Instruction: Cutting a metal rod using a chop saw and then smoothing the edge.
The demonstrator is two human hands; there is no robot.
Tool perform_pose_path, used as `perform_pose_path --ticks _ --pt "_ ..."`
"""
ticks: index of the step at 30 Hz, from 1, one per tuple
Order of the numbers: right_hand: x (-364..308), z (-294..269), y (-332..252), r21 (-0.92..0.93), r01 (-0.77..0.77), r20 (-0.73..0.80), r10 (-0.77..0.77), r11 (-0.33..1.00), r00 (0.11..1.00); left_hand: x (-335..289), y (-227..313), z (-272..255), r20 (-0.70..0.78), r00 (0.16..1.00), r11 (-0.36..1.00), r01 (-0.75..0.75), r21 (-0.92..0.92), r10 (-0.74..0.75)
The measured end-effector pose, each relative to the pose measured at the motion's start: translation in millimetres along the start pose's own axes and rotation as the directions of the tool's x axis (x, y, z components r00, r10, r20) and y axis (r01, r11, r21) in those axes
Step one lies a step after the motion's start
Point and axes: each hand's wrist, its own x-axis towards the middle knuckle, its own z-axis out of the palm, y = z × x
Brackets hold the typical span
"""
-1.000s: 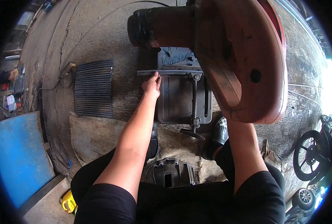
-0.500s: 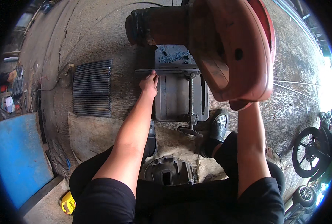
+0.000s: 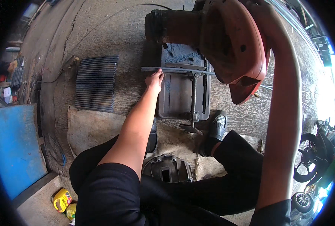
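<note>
Grey concrete floor (image 3: 111,43) bears dark metal rods (image 3: 96,83), seemingly done; grey metal bars (image 3: 171,70) look pending, left hand (image 3: 154,80) touching, finger pinch unclear, right fingers hidden

Straight grey metal bar stock (image 3: 170,70) lies across a dark rectangular metal base (image 3: 178,96); left of it, slim grey metal rods (image 3: 96,83) lie in a row.

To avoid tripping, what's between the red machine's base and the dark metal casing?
In the head view, the dark crank handle and part of the tan sheet lie between them.
</note>
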Motion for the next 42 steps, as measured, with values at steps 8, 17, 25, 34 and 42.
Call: perform_pose_path --ticks 8,17,25,34,42 --pt "-59 1 -19 -0.095 0.023 -0.064 -0.029 0.995 0.998 9 2 -5 0.058 0.998 1.000 0.010 0.024 -0.012" --pt "-170 31 -4 0.094 -0.081 -0.259 0.103 0.992 0.960 20 3 -15 0.097 0.995 0.993 -0.023 0.112 0.012" --pt "-210 48 21 0.022 0.087 -0.328 -0.075 0.996 0.942 8 17 -23 0.661 0.748 -0.652 -0.471 0.594 0.061" --pt "-234 56 27 -0.058 0.091 -0.303 -0.105 0.994 0.947 38 14 -26 0.666 0.744 -0.698 -0.508 0.504 -0.060" --pt "-236 63 36 -0.066 0.134 -0.346 -0.149 0.989 0.926 49 16 -20 0.713 0.634 -0.878 -0.475 0.053 -0.300"
